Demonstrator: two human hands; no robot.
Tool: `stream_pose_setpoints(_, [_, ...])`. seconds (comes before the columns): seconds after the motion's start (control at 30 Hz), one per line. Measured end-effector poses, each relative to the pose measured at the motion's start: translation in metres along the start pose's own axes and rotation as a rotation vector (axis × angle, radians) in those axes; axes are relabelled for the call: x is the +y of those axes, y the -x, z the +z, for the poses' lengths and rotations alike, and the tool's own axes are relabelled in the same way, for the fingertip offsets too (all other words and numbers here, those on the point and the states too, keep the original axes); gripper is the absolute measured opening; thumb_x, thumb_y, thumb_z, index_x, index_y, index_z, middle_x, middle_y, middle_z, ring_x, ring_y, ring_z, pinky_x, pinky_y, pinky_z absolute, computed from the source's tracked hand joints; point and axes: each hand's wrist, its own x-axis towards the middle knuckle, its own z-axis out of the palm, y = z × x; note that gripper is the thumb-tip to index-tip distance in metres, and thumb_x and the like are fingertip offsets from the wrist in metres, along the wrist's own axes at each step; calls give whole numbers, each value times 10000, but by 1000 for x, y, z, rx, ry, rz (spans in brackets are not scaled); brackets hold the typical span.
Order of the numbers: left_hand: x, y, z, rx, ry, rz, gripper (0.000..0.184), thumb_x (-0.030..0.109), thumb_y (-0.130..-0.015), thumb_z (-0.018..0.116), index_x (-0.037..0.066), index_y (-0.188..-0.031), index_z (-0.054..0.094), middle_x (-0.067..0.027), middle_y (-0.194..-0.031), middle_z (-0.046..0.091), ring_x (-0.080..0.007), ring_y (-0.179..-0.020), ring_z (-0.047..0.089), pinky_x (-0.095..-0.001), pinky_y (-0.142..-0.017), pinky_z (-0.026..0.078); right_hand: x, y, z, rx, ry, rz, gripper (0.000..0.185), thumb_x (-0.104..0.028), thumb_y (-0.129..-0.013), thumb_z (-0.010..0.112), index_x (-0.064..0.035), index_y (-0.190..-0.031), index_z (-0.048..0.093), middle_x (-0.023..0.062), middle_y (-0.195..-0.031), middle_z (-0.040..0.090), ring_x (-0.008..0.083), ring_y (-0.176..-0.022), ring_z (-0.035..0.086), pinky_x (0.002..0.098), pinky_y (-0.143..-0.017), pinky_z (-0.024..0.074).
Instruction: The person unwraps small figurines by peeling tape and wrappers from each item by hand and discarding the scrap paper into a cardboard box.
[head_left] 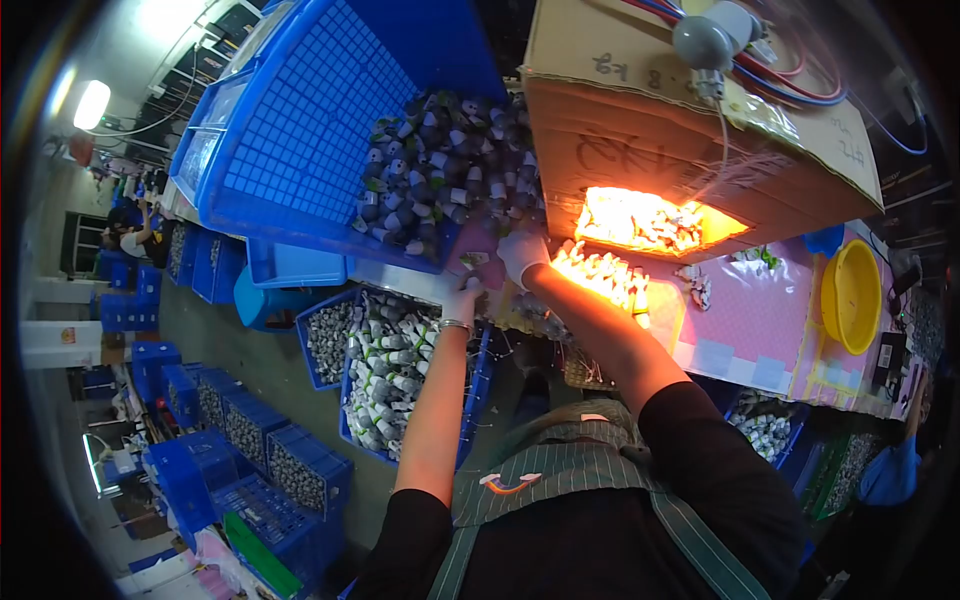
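My left hand, light-coloured over the fingers and with a bracelet at the wrist, is at the table edge, just above a blue crate of white and green pieces. My right hand, in a white glove, is beside the heap of small grey and white parts in the large tilted blue basket. The fingers of both hands are too small and blurred to make out, and so is anything in them. Right of my right hand, brightly lit parts lie before the glowing opening of a cardboard box.
A yellow basin stands on the pink table covering at the right. Grey bulbs and wires rest on the box. Filled blue crates stand on the floor at the left. Another person is far left; a co-worker's blue sleeve shows at the right.
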Motion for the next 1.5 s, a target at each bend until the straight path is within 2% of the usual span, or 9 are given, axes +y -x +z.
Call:
stream_pose_setpoints(0.17, [3,-14,-1,-18,242,-52,356,121,-851,685,73,-1200,639,1,-681,564,-131,-497,527,-268,-478,445,-14,10,-6,315,-212,-141,127,-146,-818,603,-77,-759,693,118,-870,670,312,-845,661,419,-699,535])
stream_pose_setpoints(0.27, [11,-23,-12,-337,346,-2,285,99,-870,638,61,-1149,598,-55,-757,592,-169,-590,578,-280,-521,448,-12,13,-9,247,-110,-164,105,-143,-795,607,-89,-816,696,110,-837,643,310,-816,639,422,-664,513])
stream_pose_setpoints(0.4, [38,-2,-2,-192,337,-53,268,112,-879,626,49,-1134,572,-58,-823,583,-178,-685,583,-300,-585,467,0,13,4,207,0,-98,129,-157,-757,617,-100,-849,688,109,-828,642,319,-822,637,420,-671,513])
stream_pose_setpoints(0.5, [67,39,6,-286,302,7,286,104,-880,629,36,-1151,566,-61,-878,593,-182,-740,598,-303,-618,480,-2,34,-14,474,-228,-49,229,-212,-801,638,-90,-989,687,106,-878,666,305,-806,654,401,-654,519])
stream_pose_setpoints(0.57, [80,70,14,-339,278,45,305,95,-886,627,28,-1176,562,-63,-913,602,-182,-763,606,-302,-630,489,-12,54,-36,434,-950,248,315,-262,-869,646,-64,-1113,625,84,-949,676,281,-834,688,403,-688,548])
stream_pose_setpoints(0.77, [91,161,53,-375,198,61,359,176,-949,621,34,-1267,536,-23,-921,621,-114,-655,575,-240,-560,467,-12,122,-86,89,-1729,351,300,-229,-950,559,-23,-1165,594,93,-816,663,170,-663,657,299,-508,509])
stream_pose_setpoints(1.17, [87,186,75,-282,-508,457,452,164,-856,736,19,-1226,521,-14,-827,616,-52,-652,545,-207,-561,464,20,208,-120,55,-1441,137,170,-104,-965,522,-27,-1074,627,42,-782,634,85,-669,577,239,-603,486])
stream_pose_setpoints(1.37, [96,197,88,-522,-434,-29,397,192,-883,699,31,-1208,539,-68,-856,642,-81,-688,618,-217,-557,490,24,224,-102,133,-1572,90,175,-140,-974,545,-14,-1077,610,54,-824,635,92,-708,577,243,-626,489])
stream_pose_setpoints(1.5, [70,188,95,-257,-753,614,368,188,-831,740,49,-1129,574,-100,-843,654,-180,-735,655,-305,-638,526,29,241,-110,-262,-1959,391,211,-236,-974,580,-34,-1032,594,60,-867,638,119,-713,597,233,-587,476])
